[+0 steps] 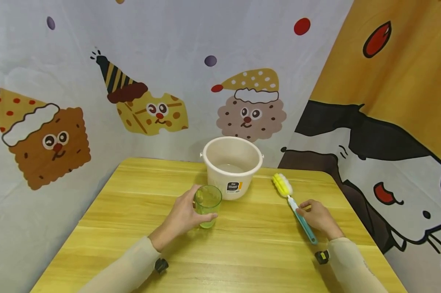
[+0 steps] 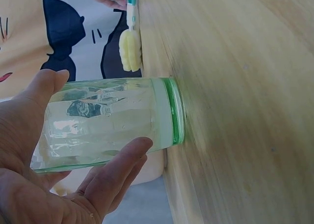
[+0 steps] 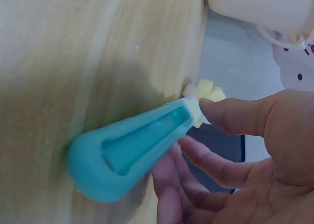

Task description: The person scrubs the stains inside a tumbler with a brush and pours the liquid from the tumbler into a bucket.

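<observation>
My left hand (image 1: pixel 184 214) holds a see-through green drinking glass (image 1: pixel 208 199) by its sides, thumb on the near side and fingers on the far side. The glass (image 2: pixel 108 121) stands upright, its thick green base on the tabletop. My right hand (image 1: pixel 317 216) is at the handle of a sponge bottle brush (image 1: pixel 304 224), which lies slantwise on the table. In the right wrist view, the thumb (image 3: pixel 230 115) and fingers lie on either side of the upper handle, pinching it. The brush's yellow-and-white sponge head (image 1: pixel 282 185) points toward the back of the table.
A cream bucket (image 1: pixel 215 176) with a label stands at the back, just behind the glass; its inner bottom looks pale and shiny. Under everything is a wood-grain table (image 1: pixel 242 252). A cartoon-printed curtain (image 1: pixel 162 36) hangs close behind and to the right.
</observation>
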A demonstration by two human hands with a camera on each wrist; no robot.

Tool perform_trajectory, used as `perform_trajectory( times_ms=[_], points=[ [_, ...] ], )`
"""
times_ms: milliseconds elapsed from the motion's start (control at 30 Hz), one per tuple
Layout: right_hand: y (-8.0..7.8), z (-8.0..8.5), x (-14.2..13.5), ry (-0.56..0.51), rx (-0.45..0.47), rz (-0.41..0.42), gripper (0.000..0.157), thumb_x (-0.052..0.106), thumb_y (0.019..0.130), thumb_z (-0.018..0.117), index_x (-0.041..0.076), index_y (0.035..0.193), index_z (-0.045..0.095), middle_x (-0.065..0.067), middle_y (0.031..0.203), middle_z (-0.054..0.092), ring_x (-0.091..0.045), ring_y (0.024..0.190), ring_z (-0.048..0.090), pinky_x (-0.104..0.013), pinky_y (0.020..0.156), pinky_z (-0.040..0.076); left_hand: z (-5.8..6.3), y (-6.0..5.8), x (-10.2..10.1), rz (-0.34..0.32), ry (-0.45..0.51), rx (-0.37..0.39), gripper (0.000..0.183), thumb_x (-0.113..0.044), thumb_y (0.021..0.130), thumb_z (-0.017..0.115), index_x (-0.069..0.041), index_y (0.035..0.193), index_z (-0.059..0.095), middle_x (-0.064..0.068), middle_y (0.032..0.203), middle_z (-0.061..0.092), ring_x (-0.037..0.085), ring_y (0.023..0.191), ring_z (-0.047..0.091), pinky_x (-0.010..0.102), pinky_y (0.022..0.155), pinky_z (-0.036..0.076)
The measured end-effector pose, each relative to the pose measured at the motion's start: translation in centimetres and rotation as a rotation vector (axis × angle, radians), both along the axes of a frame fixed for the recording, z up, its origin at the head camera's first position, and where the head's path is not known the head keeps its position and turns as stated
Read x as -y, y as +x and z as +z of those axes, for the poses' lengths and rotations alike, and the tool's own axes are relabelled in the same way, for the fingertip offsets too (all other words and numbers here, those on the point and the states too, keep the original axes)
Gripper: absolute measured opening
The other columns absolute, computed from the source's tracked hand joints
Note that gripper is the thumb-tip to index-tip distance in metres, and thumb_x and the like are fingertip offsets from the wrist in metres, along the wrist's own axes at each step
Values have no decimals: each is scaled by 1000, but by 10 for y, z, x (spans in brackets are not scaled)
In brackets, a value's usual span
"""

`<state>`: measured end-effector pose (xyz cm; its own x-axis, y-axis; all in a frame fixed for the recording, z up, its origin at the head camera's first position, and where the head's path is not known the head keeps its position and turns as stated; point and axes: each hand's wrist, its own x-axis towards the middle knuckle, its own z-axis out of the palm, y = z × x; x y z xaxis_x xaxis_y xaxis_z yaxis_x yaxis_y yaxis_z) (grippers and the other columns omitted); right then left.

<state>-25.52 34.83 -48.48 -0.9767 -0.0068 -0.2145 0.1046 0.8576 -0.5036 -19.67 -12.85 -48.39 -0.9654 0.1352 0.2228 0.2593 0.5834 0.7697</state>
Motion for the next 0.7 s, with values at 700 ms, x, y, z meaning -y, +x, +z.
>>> perform_trajectory(
  times_ms=[700],
  points=[
    [-20,26,69,-66,-452,93,56,39,120,68,2,161,62,-31,157,60,-50,143,57,-75,108,32,-1,-2,1,2,-6,-13,90,-39,78,111,-20,153,64,6,138,80,26,120,78,39,93,71]
  ],
)
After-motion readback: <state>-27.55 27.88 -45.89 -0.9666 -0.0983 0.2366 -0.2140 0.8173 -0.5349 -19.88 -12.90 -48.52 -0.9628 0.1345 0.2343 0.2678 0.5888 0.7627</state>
